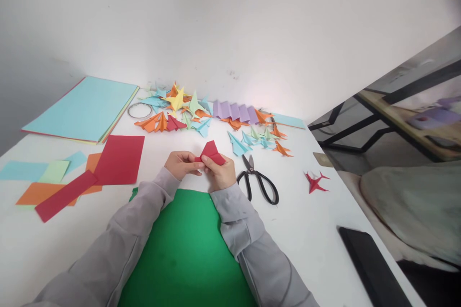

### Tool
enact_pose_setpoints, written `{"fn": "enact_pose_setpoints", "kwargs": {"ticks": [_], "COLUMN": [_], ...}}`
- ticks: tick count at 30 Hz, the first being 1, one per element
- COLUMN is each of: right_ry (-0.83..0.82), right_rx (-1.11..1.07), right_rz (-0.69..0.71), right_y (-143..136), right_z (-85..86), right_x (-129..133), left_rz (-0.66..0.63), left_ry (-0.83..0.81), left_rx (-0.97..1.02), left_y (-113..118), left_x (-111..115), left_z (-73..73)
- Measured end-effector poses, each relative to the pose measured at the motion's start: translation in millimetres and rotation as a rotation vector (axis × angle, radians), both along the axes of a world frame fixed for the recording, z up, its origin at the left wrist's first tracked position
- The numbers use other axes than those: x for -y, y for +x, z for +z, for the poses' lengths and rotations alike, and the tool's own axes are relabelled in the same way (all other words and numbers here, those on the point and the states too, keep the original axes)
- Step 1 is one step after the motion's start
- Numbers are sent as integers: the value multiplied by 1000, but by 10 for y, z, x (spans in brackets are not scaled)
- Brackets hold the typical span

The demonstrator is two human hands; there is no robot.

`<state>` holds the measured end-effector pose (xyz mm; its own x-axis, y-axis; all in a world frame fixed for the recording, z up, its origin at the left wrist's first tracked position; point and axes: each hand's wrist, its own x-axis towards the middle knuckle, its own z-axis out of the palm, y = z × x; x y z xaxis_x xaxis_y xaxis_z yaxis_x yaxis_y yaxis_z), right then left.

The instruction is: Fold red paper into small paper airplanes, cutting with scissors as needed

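Because the fingers wrap around it, part of the folded red paper (213, 147) is hidden, and its lower folds cannot be made out. Both hands hold it above the tabletop (298, 230), just beyond the top of a green sheet (187, 249): the left hand (183, 165) pinches its left tip between thumb and fingers, while the right hand (221, 171) grips its lower right part, thumb laid on top and the other fingers mostly out of sight behind. Grey sleeves cover both sides of the green sheet, which runs out of view at the bottom, as does a black flat object (370, 266) by the right edge. One handle loop of the scissors (260, 180) is partly behind the right forearm. Along the far edge, folded paper figures (176, 100) overlap too closely to count. White surface shows between the scissors and a red paper figure (315, 183) near the right edge, leaving room beside the right hand; toward the left edge, loose paper strips (66, 187) and a red sheet (122, 160) take up more of the surface. The held paper is plain red, with a blunt upper end, slanting sides and a crease across its visible face.
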<state>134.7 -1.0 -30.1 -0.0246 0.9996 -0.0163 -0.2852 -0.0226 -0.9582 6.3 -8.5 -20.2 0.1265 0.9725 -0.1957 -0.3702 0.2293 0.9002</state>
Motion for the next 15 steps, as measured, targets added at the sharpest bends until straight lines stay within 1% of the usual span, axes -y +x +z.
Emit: {"fn": "enact_pose_setpoints", "kwargs": {"ticks": [3, 8, 11, 13, 15], "right_ry": [-12, -74, -93, -99, -98], "right_rx": [-73, -187, -207, -202, -194], "right_rz": [2, 15, 16, 15, -13], "right_y": [-6, -22, -26, -23, -16], "right_z": [0, 93, 128, 125, 112], "right_x": [-8, -1, 3, 0, -7], "left_rz": [14, 19, 18, 16, 18], "left_ry": [-15, -23, -37, -53, -71], "left_rx": [-5, -25, -21, -20, -20], "left_y": [7, 20, 16, 9, 3], "left_x": [10, 15, 13, 14, 18], "left_z": [29, 63, 79, 99, 124]}}
